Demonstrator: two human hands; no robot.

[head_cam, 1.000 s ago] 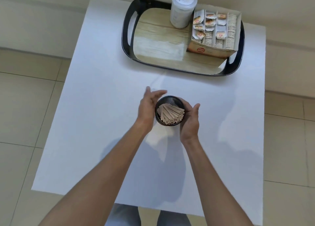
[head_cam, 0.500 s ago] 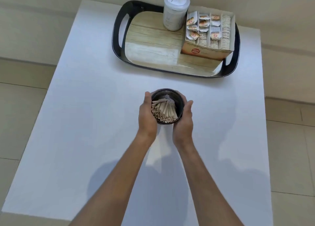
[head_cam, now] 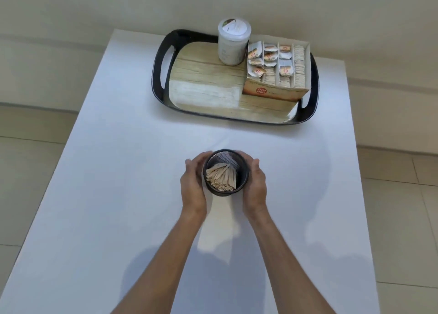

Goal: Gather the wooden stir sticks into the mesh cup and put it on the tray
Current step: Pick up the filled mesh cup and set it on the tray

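- Beige floor tiles lie around the big white table (head_cam: 118, 171) I look down on.
- I see the round black mesh cup (head_cam: 241, 178) near the table's middle, with the pale wooden stir sticks (head_cam: 221, 177) bunched inside.
- My left hand (head_cam: 193, 185) and right hand (head_cam: 256, 187) wrap its sides, holding it.
- Farther back sits the black tray with a wood-look floor (head_cam: 206, 86), carrying a white round tub (head_cam: 233, 43) and a brown box of little packets (head_cam: 276, 70).

Stir sticks (head_cam: 221, 176) in mesh cup (head_cam: 244, 174), mid surface (head_cam: 118, 171), between 2 hands. Tray (head_cam: 158, 76) behind, holding jar (head_cam: 232, 43) left of packet box (head_cam: 276, 92).
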